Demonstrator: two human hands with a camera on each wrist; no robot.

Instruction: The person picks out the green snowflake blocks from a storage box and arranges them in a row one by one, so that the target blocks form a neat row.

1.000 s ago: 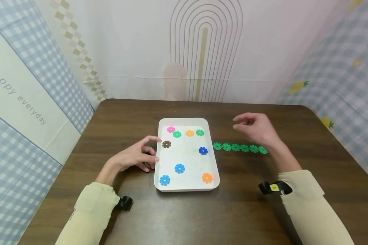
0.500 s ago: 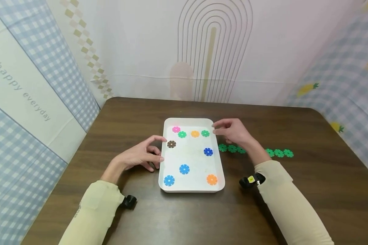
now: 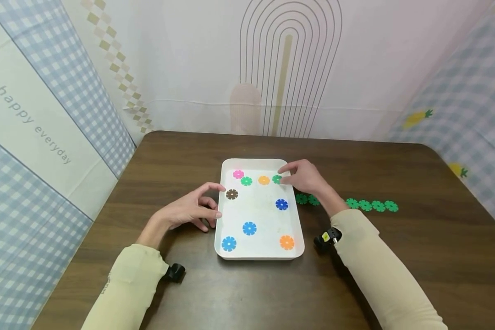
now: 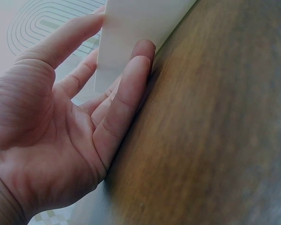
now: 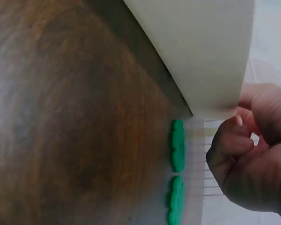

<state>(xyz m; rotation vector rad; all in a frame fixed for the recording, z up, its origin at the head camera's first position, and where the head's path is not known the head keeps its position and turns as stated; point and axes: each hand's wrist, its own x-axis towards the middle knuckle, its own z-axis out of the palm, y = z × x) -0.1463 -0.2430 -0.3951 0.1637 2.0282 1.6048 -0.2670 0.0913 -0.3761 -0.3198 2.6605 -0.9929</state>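
A shallow white tray (image 3: 259,253) lies on the table, holding several notched, flower-shaped plastic discs. At its left rim is my left hand (image 3: 189,207). The thumb and index tips reach over that rim, while other fingers (image 4: 126,93) lie against the outer wall in the left wrist view. My right hand (image 3: 307,177) hangs over the tray's far right corner. Its thumb and index finger are parted at a green disc (image 3: 277,179), which they partly cover; contact cannot be told. In the right wrist view, the tray wall (image 5: 206,51) hides the right fingertips (image 5: 243,101).
Right of the tray, a row of green discs (image 3: 371,205) runs along the table (image 3: 416,256), partly hidden by my right forearm. Inside the tray are blue (image 3: 249,228), orange (image 3: 287,242), brown (image 3: 232,194) and pink (image 3: 238,174) discs. A fabric backdrop (image 3: 181,68) stands behind.
My right hand has moved left from above the row of green discs to the tray's far right corner. The left hand keeps its place at the rim. The head view has shifted slightly.
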